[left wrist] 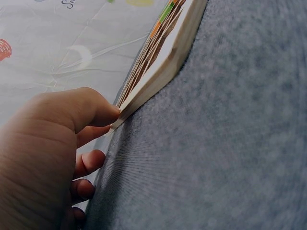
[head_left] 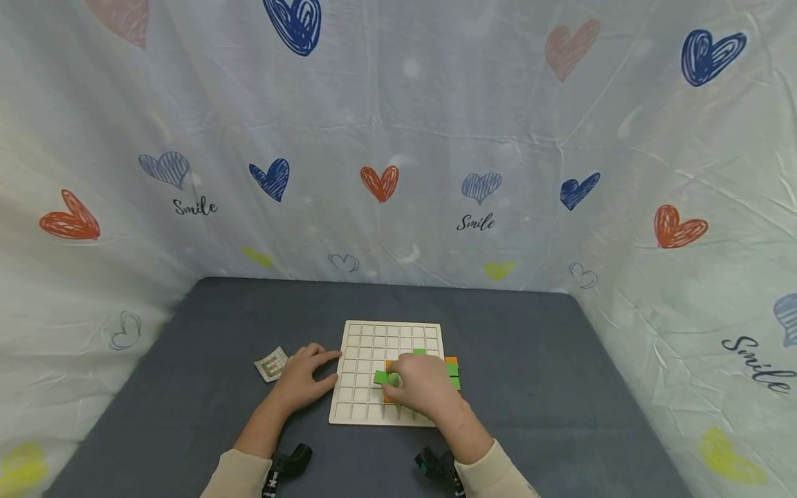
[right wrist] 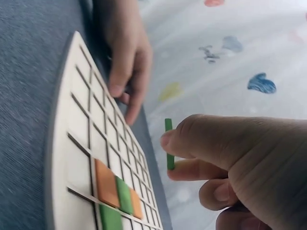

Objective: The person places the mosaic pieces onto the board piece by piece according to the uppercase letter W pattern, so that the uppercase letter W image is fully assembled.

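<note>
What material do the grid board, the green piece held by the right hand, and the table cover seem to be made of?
Grid board: probably pale, unvarnished wood; its edge looks matte and light, with dark grid lines.
Green piece: thin, flat, evenly coloured; painted wood or plastic, cannot tell which. The right hand pinches it.
Table cover: grey fabric, felt-like; a fine fuzzy weave shows.

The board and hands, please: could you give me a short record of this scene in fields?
surface: grey cloth table
board: wooden grid board, flat on the table
tiles on board: orange tile and green tile, side by side
left hand: fingers against the board's left edge
right hand: pinches a green piece above the board
beside: small card, left of the left hand
</note>
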Motion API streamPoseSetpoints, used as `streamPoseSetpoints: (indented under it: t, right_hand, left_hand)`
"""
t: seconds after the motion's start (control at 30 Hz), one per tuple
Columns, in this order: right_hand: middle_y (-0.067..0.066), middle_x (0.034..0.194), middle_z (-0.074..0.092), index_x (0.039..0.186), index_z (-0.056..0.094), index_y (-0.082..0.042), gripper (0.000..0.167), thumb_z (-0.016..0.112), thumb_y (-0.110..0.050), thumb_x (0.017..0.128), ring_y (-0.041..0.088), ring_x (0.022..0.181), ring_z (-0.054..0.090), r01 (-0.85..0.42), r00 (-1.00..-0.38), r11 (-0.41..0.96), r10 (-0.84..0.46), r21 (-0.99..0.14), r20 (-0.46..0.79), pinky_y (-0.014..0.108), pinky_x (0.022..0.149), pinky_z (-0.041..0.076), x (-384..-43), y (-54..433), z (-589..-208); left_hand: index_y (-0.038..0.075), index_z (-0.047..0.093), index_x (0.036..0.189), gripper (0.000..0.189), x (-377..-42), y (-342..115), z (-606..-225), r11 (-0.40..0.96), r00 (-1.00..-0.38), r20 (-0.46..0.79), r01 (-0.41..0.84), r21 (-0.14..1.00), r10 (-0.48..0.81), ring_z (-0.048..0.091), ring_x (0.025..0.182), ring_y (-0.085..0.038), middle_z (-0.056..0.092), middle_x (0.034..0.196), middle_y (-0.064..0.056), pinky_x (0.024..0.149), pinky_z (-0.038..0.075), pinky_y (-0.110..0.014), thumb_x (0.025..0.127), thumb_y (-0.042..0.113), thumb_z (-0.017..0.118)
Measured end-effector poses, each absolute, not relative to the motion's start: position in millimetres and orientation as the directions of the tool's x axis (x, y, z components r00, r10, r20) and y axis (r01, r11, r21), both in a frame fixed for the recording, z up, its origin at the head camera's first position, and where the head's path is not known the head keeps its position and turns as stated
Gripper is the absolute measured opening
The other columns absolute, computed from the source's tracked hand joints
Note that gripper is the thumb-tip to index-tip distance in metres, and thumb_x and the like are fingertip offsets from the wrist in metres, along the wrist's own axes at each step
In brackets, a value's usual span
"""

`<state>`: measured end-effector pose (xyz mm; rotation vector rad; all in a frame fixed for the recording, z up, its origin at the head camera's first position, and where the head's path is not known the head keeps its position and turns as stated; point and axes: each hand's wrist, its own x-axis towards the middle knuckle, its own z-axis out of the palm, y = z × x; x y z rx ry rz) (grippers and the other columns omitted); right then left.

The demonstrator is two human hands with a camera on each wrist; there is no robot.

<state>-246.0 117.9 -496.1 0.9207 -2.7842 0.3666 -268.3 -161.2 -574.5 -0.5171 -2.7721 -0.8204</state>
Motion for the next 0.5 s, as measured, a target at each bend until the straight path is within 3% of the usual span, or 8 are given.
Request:
streamPoseSetpoints:
  t: [0.13,0.23,0.37,0.5]
  right_hand:
    - [-0.012,0.069,0.064,0.085,0.081,-0.021,0.01,0.078,-0.031,0.085,0.002,0.051,0.041,-0.629,-0.773,0.765,-0.597,-0.139,0.214,0.023,0.043,0.031,-243,109,-502]
    - [-0.015,0.056,0.049,0.074,0.076,-0.023,0.016,0.079,-0.034,0.085,0.004,0.048,0.036,-0.634,-0.768,0.768,-0.611,-0.094,0.19,0.025,0.042,0.028,-241,105,-505]
    - [-0.015,0.05,0.035,0.062,0.065,-0.026,0.027,0.078,-0.034,0.084,0.005,0.047,0.034,-0.63,-0.773,0.773,-0.615,-0.074,0.155,0.026,0.041,0.025,-240,102,-508]
    - [-0.013,0.049,0.033,0.055,0.058,-0.025,0.033,0.078,-0.029,0.082,0.007,0.047,0.031,-0.627,-0.778,0.774,-0.617,-0.086,0.117,0.026,0.041,0.023,-241,100,-510]
  left_hand:
    - [0.017,0.073,0.131,0.041,-269,-162,-575,0.786,-0.917,0.292,0.388,0.482,0.273,0.044,0.085,-0.014,0.055,0.102,0.004,0.079,0.039,-0.044,0.091,0.025,0.078]
    - [0.017,0.073,0.13,0.041,-269,-162,-576,0.782,-0.914,0.298,0.392,0.485,0.274,0.044,0.085,-0.014,0.055,0.102,0.004,0.079,0.039,-0.045,0.091,0.025,0.079]
    - [0.016,0.073,0.13,0.041,-268,-162,-577,0.78,-0.907,0.318,0.406,0.477,0.277,0.045,0.084,-0.014,0.055,0.101,0.003,0.078,0.039,-0.045,0.09,0.025,0.079]
    - [0.015,0.073,0.129,0.041,-268,-162,-578,0.783,-0.903,0.332,0.41,0.468,0.274,0.045,0.084,-0.014,0.055,0.101,0.003,0.077,0.04,-0.044,0.089,0.025,0.079]
